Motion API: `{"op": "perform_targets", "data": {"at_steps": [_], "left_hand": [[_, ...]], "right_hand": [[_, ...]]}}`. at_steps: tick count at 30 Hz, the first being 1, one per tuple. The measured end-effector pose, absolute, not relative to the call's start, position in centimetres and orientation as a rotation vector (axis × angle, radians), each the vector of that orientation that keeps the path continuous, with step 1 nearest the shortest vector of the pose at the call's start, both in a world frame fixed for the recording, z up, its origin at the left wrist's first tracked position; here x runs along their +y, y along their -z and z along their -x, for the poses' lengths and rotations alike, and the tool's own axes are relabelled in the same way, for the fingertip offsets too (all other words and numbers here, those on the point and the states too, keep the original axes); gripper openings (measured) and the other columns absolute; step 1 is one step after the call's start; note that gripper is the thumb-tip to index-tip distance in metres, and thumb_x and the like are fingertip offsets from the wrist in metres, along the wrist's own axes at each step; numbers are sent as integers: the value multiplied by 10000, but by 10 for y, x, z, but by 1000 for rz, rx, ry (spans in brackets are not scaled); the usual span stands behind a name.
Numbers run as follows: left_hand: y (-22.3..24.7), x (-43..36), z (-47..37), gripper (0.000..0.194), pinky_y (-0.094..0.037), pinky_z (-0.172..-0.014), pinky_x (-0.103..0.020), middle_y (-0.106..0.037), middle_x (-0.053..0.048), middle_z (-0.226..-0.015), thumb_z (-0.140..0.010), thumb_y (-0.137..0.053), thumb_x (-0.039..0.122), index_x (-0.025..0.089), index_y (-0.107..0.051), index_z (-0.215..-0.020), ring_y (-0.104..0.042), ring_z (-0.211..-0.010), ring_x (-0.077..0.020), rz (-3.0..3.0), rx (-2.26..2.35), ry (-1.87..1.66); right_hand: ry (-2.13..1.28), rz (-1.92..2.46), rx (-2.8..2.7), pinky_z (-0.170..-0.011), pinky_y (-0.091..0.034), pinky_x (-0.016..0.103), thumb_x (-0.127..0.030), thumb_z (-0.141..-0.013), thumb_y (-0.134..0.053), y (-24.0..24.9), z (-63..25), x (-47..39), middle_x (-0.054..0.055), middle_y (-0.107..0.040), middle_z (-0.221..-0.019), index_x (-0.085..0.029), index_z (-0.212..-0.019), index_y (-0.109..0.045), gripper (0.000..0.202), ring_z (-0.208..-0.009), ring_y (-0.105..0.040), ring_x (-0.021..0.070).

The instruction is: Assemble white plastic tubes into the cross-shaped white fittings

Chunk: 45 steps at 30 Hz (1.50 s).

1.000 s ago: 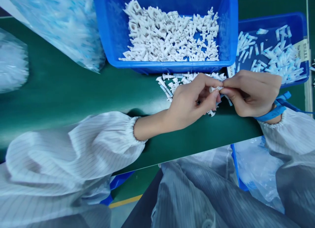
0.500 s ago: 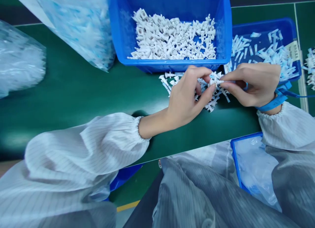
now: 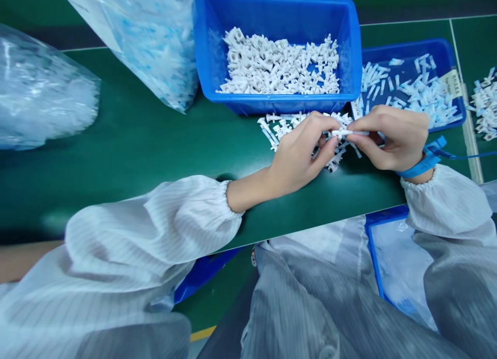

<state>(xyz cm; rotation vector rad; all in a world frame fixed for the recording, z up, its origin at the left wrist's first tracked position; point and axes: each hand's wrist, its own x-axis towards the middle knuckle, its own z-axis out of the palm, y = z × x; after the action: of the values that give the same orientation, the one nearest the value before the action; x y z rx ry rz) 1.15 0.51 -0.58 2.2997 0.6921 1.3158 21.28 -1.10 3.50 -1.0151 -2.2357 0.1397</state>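
1. While two hands meet above the green table (image 3: 155,157), a small white fitting (image 3: 340,133) lies between their fingertips, roughly level, in front of the deep blue bin (image 3: 281,98).
2. Left hand (image 3: 298,149): thumb and forefinger clamped on the white fitting.
3. Right hand (image 3: 392,134): thumb and forefinger clamped on a slender pale piece (image 3: 361,133) in line with the fitting (how far the two are joined cannot be told). A blue wristband (image 3: 419,166) circles this wrist.
4. Loose pile (image 3: 270,134) of white-and-blue parts, on the table beneath and beside the fingers.
5. Deep blue bin, holding many white fittings (image 3: 272,64).
6. Shallow blue tray (image 3: 411,47), right of the bin, with pale blue pieces (image 3: 435,103).
7. Clear bag (image 3: 159,54), filled with bluish pieces, left of the bin.
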Motion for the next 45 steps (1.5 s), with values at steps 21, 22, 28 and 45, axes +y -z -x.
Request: {"op": "perform_targets", "data": {"at_steps": [21, 22, 28, 45], "left_hand": [[13, 10, -15, 194, -522, -657, -216, -616, -15, -898, -854, -458, 21, 204, -506, -899, -635, -838, -117, -2353, 752, -1502], [13, 10, -15, 193, -518, -654, -217, -610, -16, -899, -856, -452, 23, 203, -505, -901, -630, -841, -118, -2355, 754, -1494], [12, 9, -13, 175, -485, -597, -206, -574, -38, -933, -875, -458, 66, 199, -510, -977, -566, -763, -102, -2422, 537, -1466], [5, 6, -5, 158, -580, -693, -240, -686, -42, -1023, -992, -502, 277, 218, -583, -1114, -702, -840, -122, -2275, 562, -1226]], "right_hand": [[-168, 1061, -2215, -661, -514, 276, -332, -942, -578, -26, -205, -18, 34, -708, -799, -189, -884, -702, 198, -726, -660, 153], [-165, 1074, -2225, -660, -513, 277, -336, -947, -566, -26, -204, -18, 34, -707, -796, -189, -885, -701, 208, -724, -659, 153], [-144, 1104, -2228, -619, -498, 273, -297, -948, -526, -27, -204, -22, 43, -711, -804, -194, -906, -697, 204, -682, -646, 149], [-26, 1004, -2255, -527, -438, 266, -211, -927, -546, -35, -208, -26, 31, -644, -728, -179, -877, -647, 118, -630, -599, 144]]}}
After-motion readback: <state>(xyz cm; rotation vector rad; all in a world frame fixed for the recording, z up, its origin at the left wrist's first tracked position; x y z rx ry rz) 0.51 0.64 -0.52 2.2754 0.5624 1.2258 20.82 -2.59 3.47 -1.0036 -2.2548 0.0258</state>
